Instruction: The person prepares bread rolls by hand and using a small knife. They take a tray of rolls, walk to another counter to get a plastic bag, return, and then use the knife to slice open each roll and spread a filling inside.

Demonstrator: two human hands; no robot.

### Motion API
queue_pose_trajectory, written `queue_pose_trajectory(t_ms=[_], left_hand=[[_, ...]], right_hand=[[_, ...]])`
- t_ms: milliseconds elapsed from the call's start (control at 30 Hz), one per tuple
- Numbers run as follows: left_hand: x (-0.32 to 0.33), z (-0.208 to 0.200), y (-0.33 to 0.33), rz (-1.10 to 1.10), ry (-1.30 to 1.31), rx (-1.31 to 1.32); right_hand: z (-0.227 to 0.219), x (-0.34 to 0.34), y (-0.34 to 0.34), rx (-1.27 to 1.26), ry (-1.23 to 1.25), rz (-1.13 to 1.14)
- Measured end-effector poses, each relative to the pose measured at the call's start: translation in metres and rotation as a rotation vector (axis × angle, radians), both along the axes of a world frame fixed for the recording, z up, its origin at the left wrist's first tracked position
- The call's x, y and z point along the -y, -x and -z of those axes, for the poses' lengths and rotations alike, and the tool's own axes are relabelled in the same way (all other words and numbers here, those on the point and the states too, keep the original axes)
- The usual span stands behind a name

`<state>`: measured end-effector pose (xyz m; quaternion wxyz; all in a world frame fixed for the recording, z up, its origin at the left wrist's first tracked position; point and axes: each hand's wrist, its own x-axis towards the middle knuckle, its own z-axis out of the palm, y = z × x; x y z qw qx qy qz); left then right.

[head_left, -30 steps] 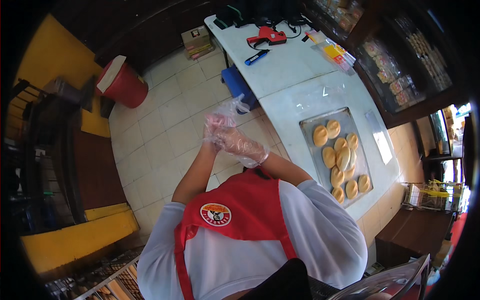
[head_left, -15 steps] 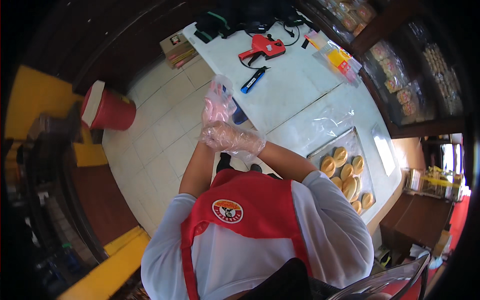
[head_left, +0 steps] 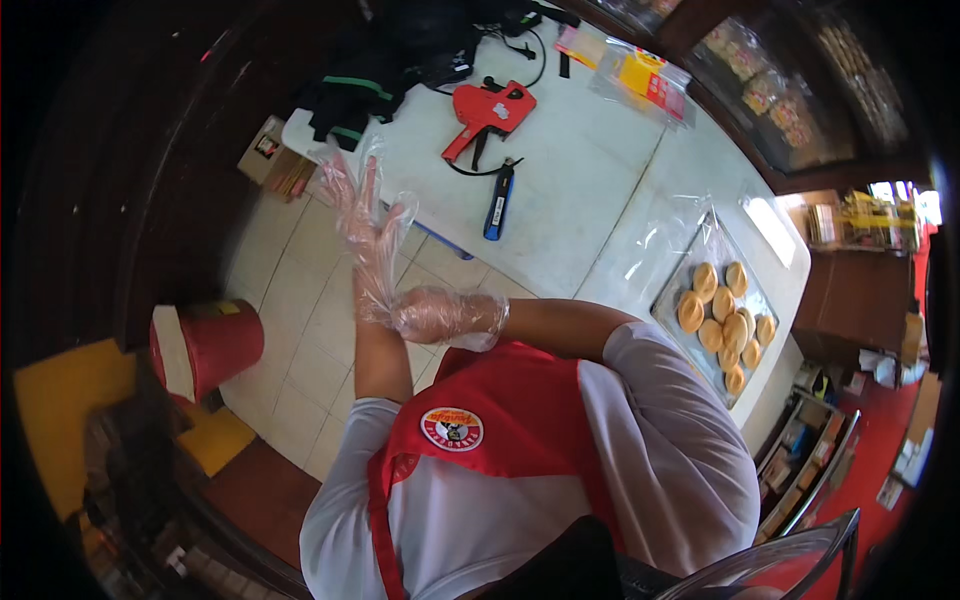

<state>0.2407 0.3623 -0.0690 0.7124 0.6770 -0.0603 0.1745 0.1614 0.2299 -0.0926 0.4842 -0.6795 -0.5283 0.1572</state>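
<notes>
- Reaching forward near the table, the left hand has its fingers spread, grasping nothing; a clear plastic glove lies loosely around it, and the splayed fingers probably let the film lie smooth.
- The right hand, in a second clear glove, is clenched at the left wrist, seemingly gripping the first glove's cuff to hold it taut; its fingertips are too hidden to tell.
- Just beyond, a slim blue tool and a red pistol-shaped tool lie on the tabletop, perhaps for easy reach.
- To the right, bread rolls sit grouped on a metal tray, whose rim likely contains them.
- Farther back, plastic packaging rests flat.
</notes>
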Motion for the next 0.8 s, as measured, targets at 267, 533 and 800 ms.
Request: queue_pose_trajectory(t_ms=[267,533,800], left_hand=[[-0.015,0.054,-0.006,-0.177,0.358,-0.103],[-0.062,0.105,0.085,0.084,0.196,-0.768],[0.043,0.091,0.095,0.282,-0.015,-0.832]], right_hand=[[-0.010,0.002,-0.038,-0.151,-0.082,0.159],[0.136,0.094,-0.098,1.109,0.998,1.626],[0.041,0.197,-0.033,-1.204,0.100,1.081]])
